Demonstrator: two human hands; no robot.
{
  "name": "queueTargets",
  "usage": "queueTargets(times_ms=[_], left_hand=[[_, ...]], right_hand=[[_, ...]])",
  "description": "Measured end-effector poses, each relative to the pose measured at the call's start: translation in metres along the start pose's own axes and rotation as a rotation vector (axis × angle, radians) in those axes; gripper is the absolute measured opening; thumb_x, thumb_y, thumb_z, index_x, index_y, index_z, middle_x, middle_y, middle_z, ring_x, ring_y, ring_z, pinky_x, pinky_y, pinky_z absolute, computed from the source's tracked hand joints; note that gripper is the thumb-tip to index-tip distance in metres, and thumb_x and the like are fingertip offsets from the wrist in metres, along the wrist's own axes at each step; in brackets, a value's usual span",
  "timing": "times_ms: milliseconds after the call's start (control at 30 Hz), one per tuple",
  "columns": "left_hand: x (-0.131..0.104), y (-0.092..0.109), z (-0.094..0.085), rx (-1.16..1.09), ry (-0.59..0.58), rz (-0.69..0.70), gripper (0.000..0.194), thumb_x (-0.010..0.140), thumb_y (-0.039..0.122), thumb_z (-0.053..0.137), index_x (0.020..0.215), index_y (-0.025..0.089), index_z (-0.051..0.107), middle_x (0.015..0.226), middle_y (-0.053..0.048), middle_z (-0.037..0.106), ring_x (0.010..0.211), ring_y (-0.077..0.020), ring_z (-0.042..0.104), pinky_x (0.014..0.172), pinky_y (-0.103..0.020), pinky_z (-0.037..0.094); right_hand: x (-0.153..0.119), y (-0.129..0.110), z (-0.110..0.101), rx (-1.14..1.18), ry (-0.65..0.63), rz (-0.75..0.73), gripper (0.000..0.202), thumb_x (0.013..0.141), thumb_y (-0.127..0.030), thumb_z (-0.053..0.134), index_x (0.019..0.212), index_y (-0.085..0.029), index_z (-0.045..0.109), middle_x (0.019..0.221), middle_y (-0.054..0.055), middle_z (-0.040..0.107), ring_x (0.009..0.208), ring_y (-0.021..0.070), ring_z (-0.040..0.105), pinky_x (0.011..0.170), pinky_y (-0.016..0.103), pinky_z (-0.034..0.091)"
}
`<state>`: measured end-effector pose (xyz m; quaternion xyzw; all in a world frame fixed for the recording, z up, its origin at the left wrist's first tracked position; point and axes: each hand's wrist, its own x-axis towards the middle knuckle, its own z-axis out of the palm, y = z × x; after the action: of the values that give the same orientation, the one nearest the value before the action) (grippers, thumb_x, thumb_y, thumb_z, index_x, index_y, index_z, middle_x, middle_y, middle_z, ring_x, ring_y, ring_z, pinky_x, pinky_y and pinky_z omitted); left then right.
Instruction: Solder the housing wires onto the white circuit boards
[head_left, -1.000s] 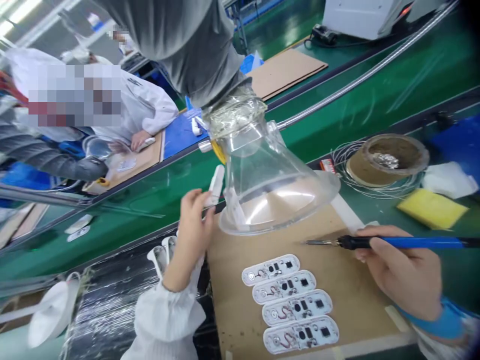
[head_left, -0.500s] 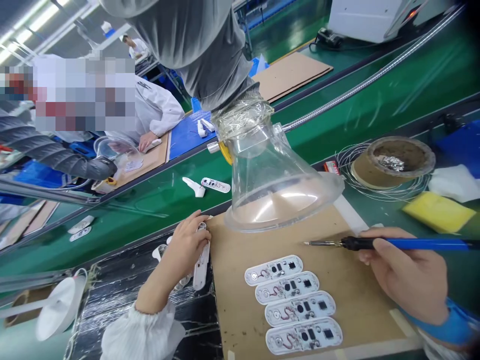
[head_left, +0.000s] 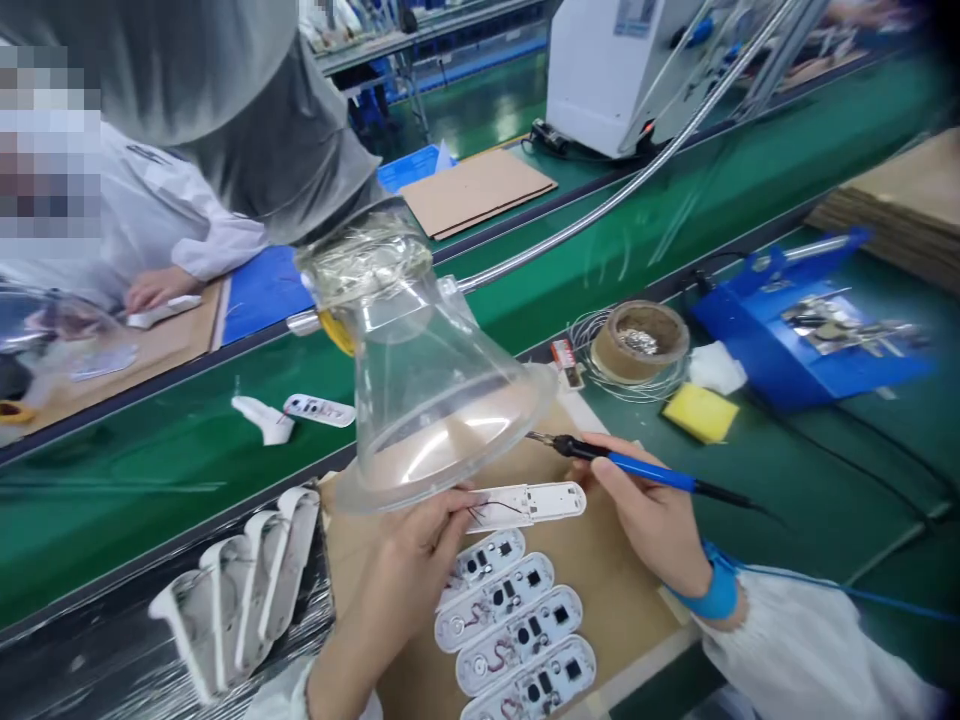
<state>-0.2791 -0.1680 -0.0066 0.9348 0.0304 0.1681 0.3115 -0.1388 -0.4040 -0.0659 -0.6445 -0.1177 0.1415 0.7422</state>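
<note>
My left hand [head_left: 409, 565] is closed on the left end of a white plastic housing [head_left: 556, 501] with thin dark wires inside, held over the brown cardboard mat [head_left: 622, 570]. In my right hand [head_left: 651, 515] is a soldering iron [head_left: 649, 470] with a blue handle, gripped like a pen. Its tip points left, by the rim of the clear fume hood [head_left: 442, 410] and above the housing. Below my hands lies a column of several white oval shells with circuit boards [head_left: 519, 630]; my left hand partly covers the upper ones.
Several curved white housings [head_left: 251, 590] lie on black wrapping at left. A wire coil [head_left: 637, 340], yellow sponge [head_left: 701, 412] and blue stand [head_left: 810, 330] are at right. Across the green conveyor [head_left: 180, 470], which carries a white part [head_left: 264, 420], sits a co-worker [head_left: 172, 215].
My left hand has moved right from the housings at the left onto the mat, bringing a white housing. The soldering iron now angles up-left, nearer the hood. The camera view has turned right.
</note>
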Motion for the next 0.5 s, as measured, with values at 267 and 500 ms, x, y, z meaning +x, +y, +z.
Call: queueTargets(times_ms=[267,500], left_hand=[[0.016,0.021,0.032,-0.043,-0.129,0.065,0.018,0.106,0.011,0.054,0.109,0.024,0.067,0.111,-0.004,0.071,0.095,-0.0144,0.074,0.08,-0.025,0.06],[0.031,0.022,0.039,-0.038,-0.254,0.2,0.021,0.108,0.014,0.051,0.106,0.024,0.07,0.109,-0.005,0.07,0.094,-0.017,0.071,0.079,-0.03,0.058]], right_hand=[[0.001,-0.011,0.007,0.001,-0.077,0.035,0.033,0.096,-0.044,0.078,0.124,-0.028,0.08,0.101,0.008,0.085,0.052,0.0158,0.069,0.047,0.029,0.064],[-0.002,-0.008,0.004,-0.023,-0.114,-0.045,0.026,0.099,-0.037,0.075,0.124,-0.03,0.08,0.113,0.008,0.083,0.058,0.0148,0.071,0.053,0.029,0.067]])
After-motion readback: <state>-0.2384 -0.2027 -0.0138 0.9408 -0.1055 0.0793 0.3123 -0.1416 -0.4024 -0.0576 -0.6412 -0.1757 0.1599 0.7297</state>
